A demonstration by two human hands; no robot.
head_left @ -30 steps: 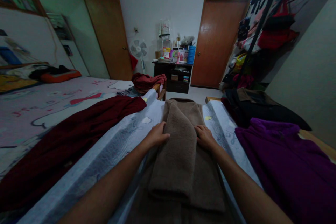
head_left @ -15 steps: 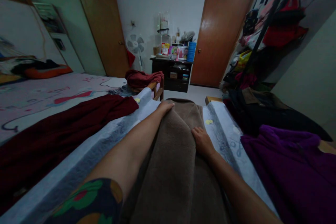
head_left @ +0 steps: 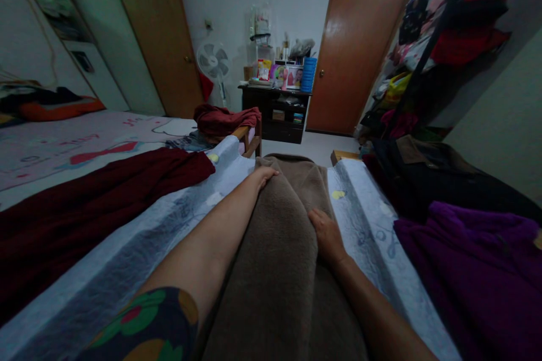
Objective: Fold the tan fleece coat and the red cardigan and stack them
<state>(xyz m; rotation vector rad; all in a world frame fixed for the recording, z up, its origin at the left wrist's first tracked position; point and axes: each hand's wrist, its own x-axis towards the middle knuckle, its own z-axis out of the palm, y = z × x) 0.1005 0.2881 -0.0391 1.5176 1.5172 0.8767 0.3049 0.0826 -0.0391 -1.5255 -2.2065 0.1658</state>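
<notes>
A brown fleecy garment lies lengthwise on the bed, its far end near the bed's far edge. My left hand grips the upper left edge of this garment, with the fingers closed on the fabric. Lower down on the right, my right hand has its fingers curled together on the edge of a fold. Part of the cloth beneath both hands is hidden.
A dark red garment lies on the left. On the right are a folded purple garment and dark clothes. Beyond the bed stand a fan and a black cabinet.
The view has shifted slightly. Both hands stay on the brown garment in nearly the same places, with the right hand a little lower in view.
</notes>
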